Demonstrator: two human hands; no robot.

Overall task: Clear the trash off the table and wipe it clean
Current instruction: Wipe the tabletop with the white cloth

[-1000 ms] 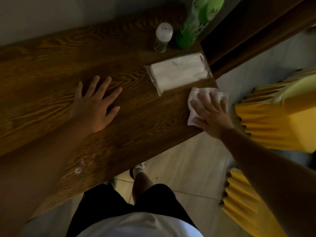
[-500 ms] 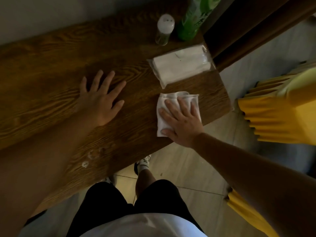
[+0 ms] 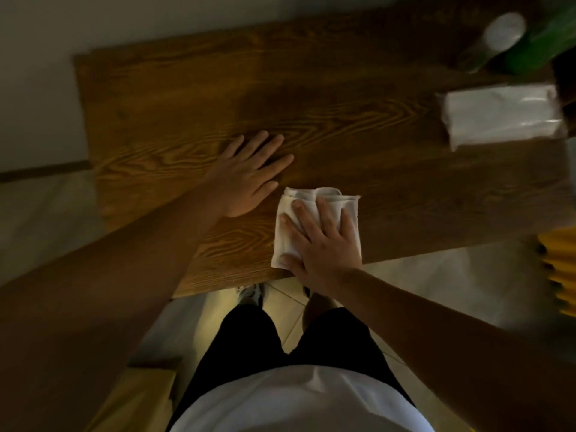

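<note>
Right hand (image 3: 324, 247) flat, fingers spread, pressing the folded white cloth (image 3: 314, 226) onto the near edge of the counter (image 3: 405, 188); it grips nothing, just pins the cloth down. Just to its left, touching no cloth, the left hand (image 3: 246, 176) lies open, palm on the wood, bracing. No loose trash shows, so clearing looks done and wiping is underway. Far right of the cloth hand sits a plastic-wrapped tissue pack (image 3: 501, 116), apparently full. Beyond it, a small white-capped bottle (image 3: 495, 35), contents unreadable, beside a blurred green bottle (image 3: 542, 42).

Cloth (image 3: 314, 226) on table (image 3: 174, 98), near edge
</note>
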